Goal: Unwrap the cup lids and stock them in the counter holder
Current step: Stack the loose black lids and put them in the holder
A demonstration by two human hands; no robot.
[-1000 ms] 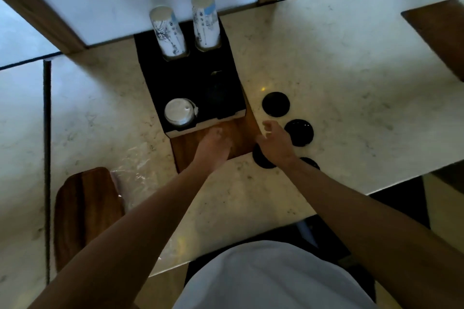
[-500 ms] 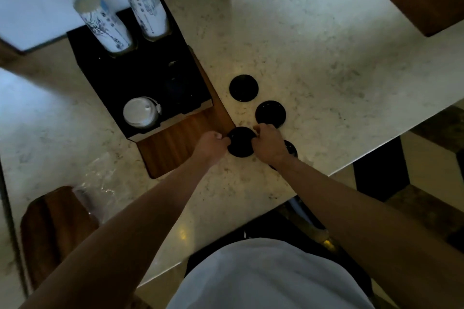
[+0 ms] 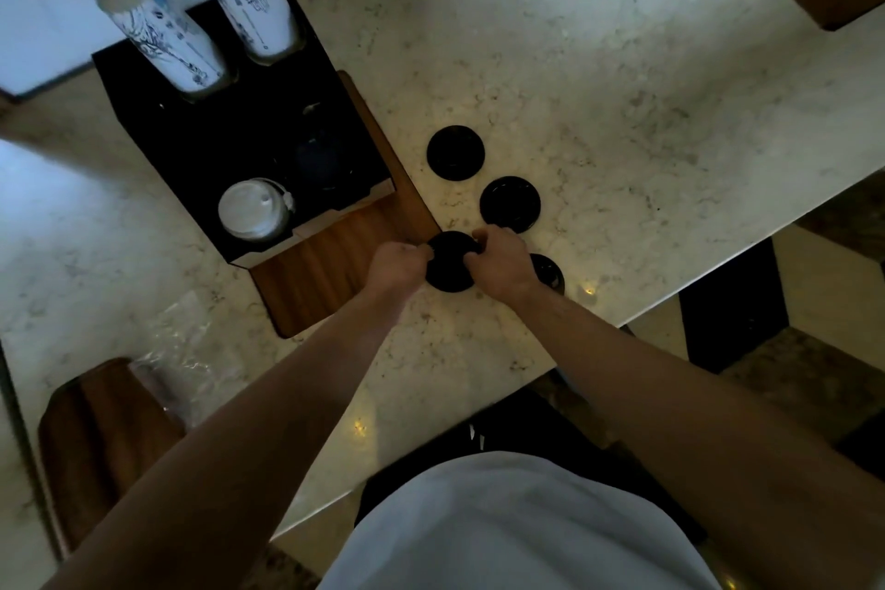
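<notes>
Both the left hand (image 3: pixel 400 264) and right hand (image 3: pixel 500 263) grip one black lid stack (image 3: pixel 449 264) from opposite sides; next, likely lifting it into the black counter holder (image 3: pixel 230 144).

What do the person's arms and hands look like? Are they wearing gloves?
No gloves. The left hand and right hand are bare, and both forearms are bare too, with no sleeves, watch or rings visible. Lower down is a plain white top.

Looks like a café or hotel drinks counter: marble counter (image 3: pixel 598 62), black cup holder (image 3: pixel 230 134) w/ paper cup stacks (image 3: pixel 163 34) beyond the left hand (image 3: pixel 400 266), black lids (image 3: pixel 455 152) nearby.
</notes>
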